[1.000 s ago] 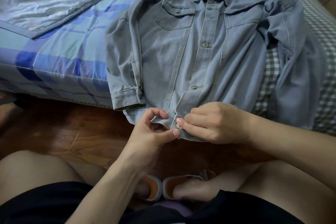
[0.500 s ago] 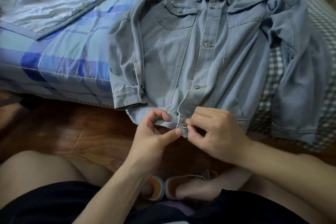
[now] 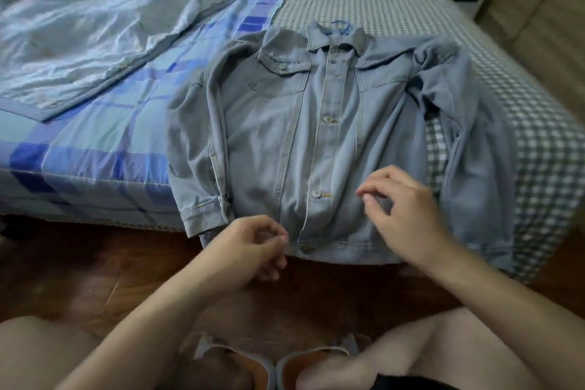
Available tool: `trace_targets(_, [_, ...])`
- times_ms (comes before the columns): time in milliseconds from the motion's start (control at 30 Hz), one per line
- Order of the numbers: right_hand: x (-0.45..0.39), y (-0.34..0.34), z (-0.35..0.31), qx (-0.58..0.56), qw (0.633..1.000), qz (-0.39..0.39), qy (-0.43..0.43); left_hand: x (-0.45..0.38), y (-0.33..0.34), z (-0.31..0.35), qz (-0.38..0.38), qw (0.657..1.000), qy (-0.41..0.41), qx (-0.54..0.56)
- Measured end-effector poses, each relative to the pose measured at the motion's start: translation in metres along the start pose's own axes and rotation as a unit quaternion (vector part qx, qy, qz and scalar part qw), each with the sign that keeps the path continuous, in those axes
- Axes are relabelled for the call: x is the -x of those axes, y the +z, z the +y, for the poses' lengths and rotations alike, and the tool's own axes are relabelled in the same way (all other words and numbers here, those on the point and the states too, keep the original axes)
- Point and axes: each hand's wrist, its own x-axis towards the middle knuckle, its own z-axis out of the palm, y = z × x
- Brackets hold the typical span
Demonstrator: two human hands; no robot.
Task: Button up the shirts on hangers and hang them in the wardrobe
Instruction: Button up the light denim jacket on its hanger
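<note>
Bed (image 3: 395, 0) carries denim shirt (image 3: 316, 149) flat, front buttoned, hem over the bed edge. Blue hanger (image 3: 341, 25) hook shows at collar. Right hand (image 3: 408, 215) above hem, left hand (image 3: 250, 247) just below; both loosely curled, holding nothing.

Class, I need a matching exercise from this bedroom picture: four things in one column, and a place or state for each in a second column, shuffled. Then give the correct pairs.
Things:
1. denim shirt
2. blue hanger hook
3. left hand
4. right hand

Places or states:
A. pokes out above the collar
B. over the shirt's lower front, beside a button
C. lies flat on the bed, hem over its edge
D. at the hem, over the wooden floor

Pairs: 1-C, 2-A, 3-D, 4-B
</note>
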Motion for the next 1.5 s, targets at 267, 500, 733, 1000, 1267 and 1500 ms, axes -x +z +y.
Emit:
trace_targets(267, [-0.162, -0.068, -0.007, 0.081, 0.994, 0.069, 0.028, -0.076, -0.088, 0.151, 0.119, 0.965, 0.177, -0.151])
trace_targets(500, [-0.317, -0.032, 0.056, 0.231, 0.962, -0.028, 0.143, -0.243, -0.146, 0.159, 0.213, 0.777, 0.200, -0.558])
trace_targets(733, [-0.440, 0.025, 0.215, 0.376, 0.871, -0.115, 0.295, -0.372, -0.191, 0.079, 0.272, 0.794, 0.192, -0.508])
trace_targets(1000, [-0.444, -0.013, 0.179, 0.297, 0.915, -0.011, 0.271, -0.355, -0.204, 0.113, 0.158, 0.868, 0.111, -0.458])
trace_targets(1267, [-0.375, -0.198, -0.061, 0.145, 0.957, 0.118, 0.220, -0.207, -0.213, 0.369, 0.212, 0.859, 0.359, -0.298])
trace_targets(1500, [-0.317, -0.339, -0.212, 0.127, 0.948, 0.201, 0.212, -0.095, -0.176, 0.554, 0.107, 0.695, 0.621, -0.345])
